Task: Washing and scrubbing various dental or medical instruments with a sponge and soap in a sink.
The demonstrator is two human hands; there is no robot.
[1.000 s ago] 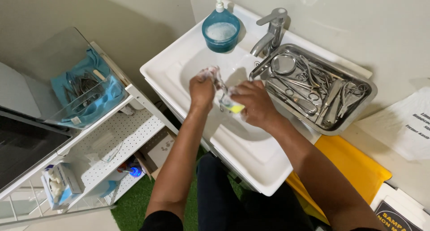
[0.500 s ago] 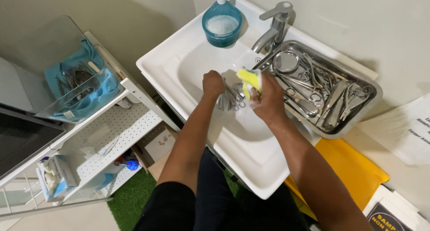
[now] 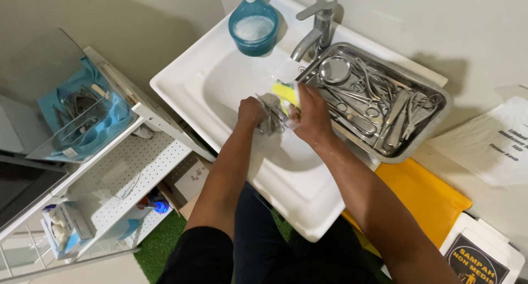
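Steel glints at the centre of the frame, where two bare hands meet over the basin of a white rectangular ceramic sink [image 3: 181,77]. Both forearms reach up from the bottom edge and converge there. The left hand [image 3: 252,112] is curled shut around a bundle of thin metal instruments [image 3: 270,118], knuckles up. The right hand [image 3: 312,114] is clenched on a yellow sponge [image 3: 286,92], pressing it against the same bundle just below the chrome lever tap [image 3: 318,21].

One round blue soap dispenser [image 3: 253,25] stands on the sink's back rim, upper centre. One rectangular stainless-steel tray [image 3: 434,124], upper right, lies heaped with scissors, forceps and a small round mirror, too tangled to count. At lower right, a flat yellow lid [image 3: 423,196] sits beside a black label with yellow lettering [image 3: 477,262] in the corner. One white printed sheet [image 3: 489,146] lies at the right edge. At left, a white perforated shelf rack [image 3: 137,168] carries one clear box lined with blue cloth [image 3: 82,116]. One small white carton [image 3: 63,229] sits at lower left.
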